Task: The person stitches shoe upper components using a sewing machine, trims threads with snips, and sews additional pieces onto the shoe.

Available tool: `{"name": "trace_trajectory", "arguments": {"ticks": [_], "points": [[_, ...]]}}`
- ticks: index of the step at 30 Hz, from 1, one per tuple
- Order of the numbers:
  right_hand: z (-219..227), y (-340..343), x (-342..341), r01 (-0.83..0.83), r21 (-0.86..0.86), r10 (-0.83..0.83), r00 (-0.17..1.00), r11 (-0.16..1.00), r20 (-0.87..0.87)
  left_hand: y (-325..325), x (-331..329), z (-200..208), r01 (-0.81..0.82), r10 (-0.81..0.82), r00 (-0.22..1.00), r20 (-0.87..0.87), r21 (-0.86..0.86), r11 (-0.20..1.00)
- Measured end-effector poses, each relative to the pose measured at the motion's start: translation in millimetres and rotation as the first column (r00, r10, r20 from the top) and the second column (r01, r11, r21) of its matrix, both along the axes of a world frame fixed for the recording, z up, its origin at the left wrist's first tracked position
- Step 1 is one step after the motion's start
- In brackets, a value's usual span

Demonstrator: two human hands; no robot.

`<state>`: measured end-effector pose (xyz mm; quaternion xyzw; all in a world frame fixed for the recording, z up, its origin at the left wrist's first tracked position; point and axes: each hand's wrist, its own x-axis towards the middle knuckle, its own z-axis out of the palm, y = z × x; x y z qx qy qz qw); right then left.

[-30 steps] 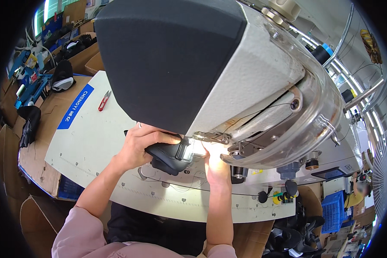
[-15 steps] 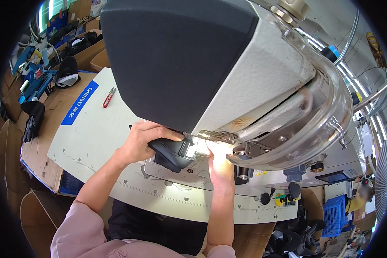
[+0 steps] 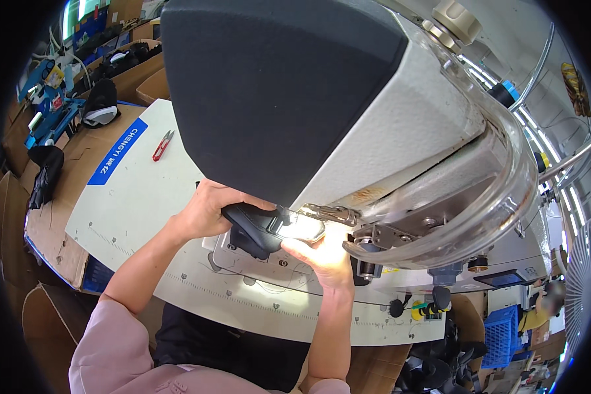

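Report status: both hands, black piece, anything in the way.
Left hand gripping black piece. Right hand at its brightly lit end, glare obscuring grip. Black machine housing blocks view beyond. Red-handled snips off left.

The black piece (image 3: 248,224) looks smooth and leathery.

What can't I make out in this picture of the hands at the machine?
All in the head view:
Left hand: some fingers are hidden behind the black piece.
Right hand: some fingers are lost in bright glare.
Far side of the black piece: turned away, near the overhanging machine head.
Top of the machine head: cut off by the upper edge.
Distant person in yellow: too small and blurred to tell their activity.
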<state>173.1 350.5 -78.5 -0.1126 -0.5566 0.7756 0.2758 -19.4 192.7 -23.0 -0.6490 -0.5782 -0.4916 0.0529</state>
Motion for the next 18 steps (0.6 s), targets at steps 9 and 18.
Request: {"name": "trace_trajectory", "arguments": {"ticks": [9,18], "points": [[27,-8,-6,-0.035,0.193,0.034,0.999,0.981,0.010,3,-4,-5,-0.034,0.035,0.999,0.031,-0.011,0.999],[-54,24,4,0.137,-0.246,-0.156,0.986,0.960,-0.059,4,2,-11,-0.096,0.097,0.995,0.040,-0.021,0.995]]}}
